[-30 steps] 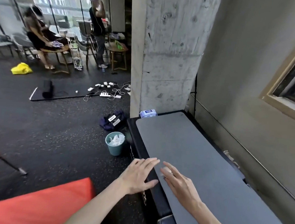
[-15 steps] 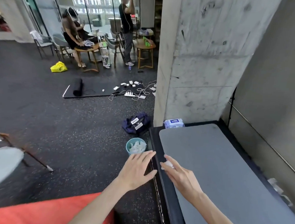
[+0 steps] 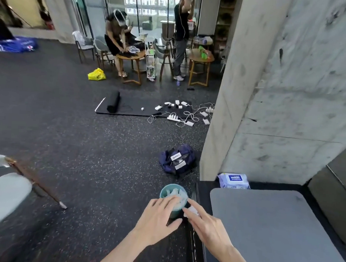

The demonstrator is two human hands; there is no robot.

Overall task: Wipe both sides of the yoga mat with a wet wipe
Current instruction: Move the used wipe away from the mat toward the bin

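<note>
Holding a crumpled wipe (image 3: 191,210) under its fingers, the right hand (image 3: 207,227) has left the mat (image 3: 279,224) and now reaches toward the bin (image 3: 173,202), which already holds used wipes. The left hand (image 3: 156,219) hovers beside it, fingers spread and empty. The view has swung from the mat to the floor. The mat lies flat on the black platform (image 3: 202,191), the wipe pack (image 3: 234,180) at its far end. Likely this wipe is spent; a fresh one may be needed.
</note>
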